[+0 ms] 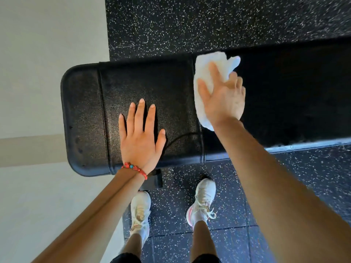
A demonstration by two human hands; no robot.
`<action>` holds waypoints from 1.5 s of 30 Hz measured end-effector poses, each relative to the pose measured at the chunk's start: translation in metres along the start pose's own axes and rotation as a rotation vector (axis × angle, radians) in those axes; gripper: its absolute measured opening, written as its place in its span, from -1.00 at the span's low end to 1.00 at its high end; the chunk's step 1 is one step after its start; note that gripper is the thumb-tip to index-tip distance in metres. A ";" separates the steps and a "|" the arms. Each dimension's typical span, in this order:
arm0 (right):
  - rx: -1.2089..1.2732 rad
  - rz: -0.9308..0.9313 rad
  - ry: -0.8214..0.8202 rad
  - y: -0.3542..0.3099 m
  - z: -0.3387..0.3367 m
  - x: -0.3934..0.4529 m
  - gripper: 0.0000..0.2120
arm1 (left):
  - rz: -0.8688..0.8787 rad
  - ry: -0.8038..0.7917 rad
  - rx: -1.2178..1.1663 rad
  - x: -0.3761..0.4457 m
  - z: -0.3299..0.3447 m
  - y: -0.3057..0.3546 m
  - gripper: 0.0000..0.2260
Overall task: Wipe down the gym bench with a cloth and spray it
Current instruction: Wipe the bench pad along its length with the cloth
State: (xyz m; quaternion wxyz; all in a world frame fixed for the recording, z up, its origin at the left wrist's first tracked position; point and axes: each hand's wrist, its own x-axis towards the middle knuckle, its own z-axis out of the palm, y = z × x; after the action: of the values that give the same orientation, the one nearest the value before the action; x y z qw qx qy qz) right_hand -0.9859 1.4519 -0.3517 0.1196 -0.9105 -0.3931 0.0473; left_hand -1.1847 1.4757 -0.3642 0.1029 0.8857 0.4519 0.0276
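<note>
A black padded gym bench (152, 84) runs across the view from left to right. My left hand (140, 137), with a red bead bracelet at the wrist, lies flat on the pad near its left end, fingers spread, holding nothing. My right hand (222, 95) presses a crumpled white cloth (207, 69) onto the pad just right of a seam, fingers partly curled over it. The cloth spans most of the pad's width. No spray bottle is in view.
Black speckled rubber floor (190, 21) lies beyond and in front of the bench. A pale floor (38, 73) borders it on the left. My two white sneakers (203, 200) stand close to the bench's near side, beside a black bench foot (154, 180).
</note>
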 end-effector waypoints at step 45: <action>-0.108 -0.046 -0.018 0.122 -0.030 0.084 -0.56 | 0.024 0.077 -0.030 0.088 0.025 0.107 -0.54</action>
State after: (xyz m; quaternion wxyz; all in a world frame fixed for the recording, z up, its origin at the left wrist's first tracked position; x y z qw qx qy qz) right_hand -0.8368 1.4272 -0.3525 0.0677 -0.9059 -0.4168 0.0315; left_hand -1.0440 1.4819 -0.3700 0.0986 0.8877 0.4442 0.0697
